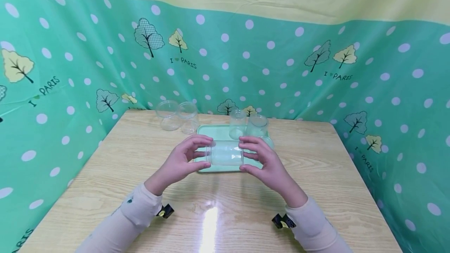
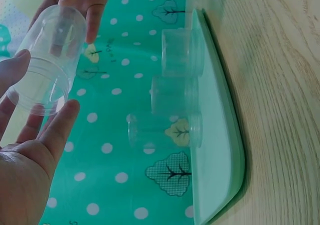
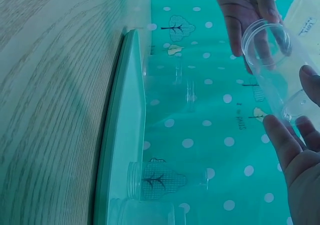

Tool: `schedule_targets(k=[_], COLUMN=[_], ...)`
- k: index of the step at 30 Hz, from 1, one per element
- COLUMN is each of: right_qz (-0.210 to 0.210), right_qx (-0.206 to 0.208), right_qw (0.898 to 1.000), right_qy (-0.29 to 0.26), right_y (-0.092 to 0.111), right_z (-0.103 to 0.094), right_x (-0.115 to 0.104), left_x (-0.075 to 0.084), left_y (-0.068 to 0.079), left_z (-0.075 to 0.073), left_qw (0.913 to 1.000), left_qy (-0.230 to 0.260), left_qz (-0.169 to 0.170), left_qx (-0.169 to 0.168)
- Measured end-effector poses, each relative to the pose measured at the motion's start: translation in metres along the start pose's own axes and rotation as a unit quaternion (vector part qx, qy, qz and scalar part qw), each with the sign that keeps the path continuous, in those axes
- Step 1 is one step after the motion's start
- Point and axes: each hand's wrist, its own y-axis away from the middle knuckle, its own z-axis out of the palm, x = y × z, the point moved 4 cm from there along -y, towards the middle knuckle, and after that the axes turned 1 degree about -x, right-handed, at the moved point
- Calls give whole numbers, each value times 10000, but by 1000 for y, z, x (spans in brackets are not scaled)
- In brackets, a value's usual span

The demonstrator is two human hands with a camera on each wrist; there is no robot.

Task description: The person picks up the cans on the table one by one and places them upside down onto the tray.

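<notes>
A clear plastic jar lies sideways between my hands, held above the pale green tray. My left hand grips its open, threaded end, thumb below and fingers above in the head view. At the closed base, my right hand holds it the same way. The left wrist view shows the ridged rim of this jar between the left thumb and fingertips. Through the jar's wall in the right wrist view, the left fingers show.
On the tray's right side stand several clear jars, among them a taller one and a wider one. Behind the tray's left corner, two more, a wide jar and a narrower jar, stand on the wooden table. A patterned curtain surrounds the table.
</notes>
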Motion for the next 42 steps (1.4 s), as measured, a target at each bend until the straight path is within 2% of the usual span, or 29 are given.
schedule_targets(k=[11,21,28,37,42], right_qz=[-214,-181,-223,-133,-79], right_qx=[17,29,38,77,61], right_qw=[9997,9998,9997,9996,9993], right_qy=[64,97,62,241,369], right_y=[0,0,0,1,0], right_z=[0,0,-1,-4,-6], right_x=[-2,-3,-3,-1,-2], left_x=[2,2,4,0,-2], left_y=[0,0,0,1,1], left_z=[2,1,0,-5,-8], left_qw=[10000,10000,9999,9976,9962], left_qy=[48,-35,-77,-669,-843], left_qz=[42,8,115,168,232], left_qx=[8,-27,-64,6,12])
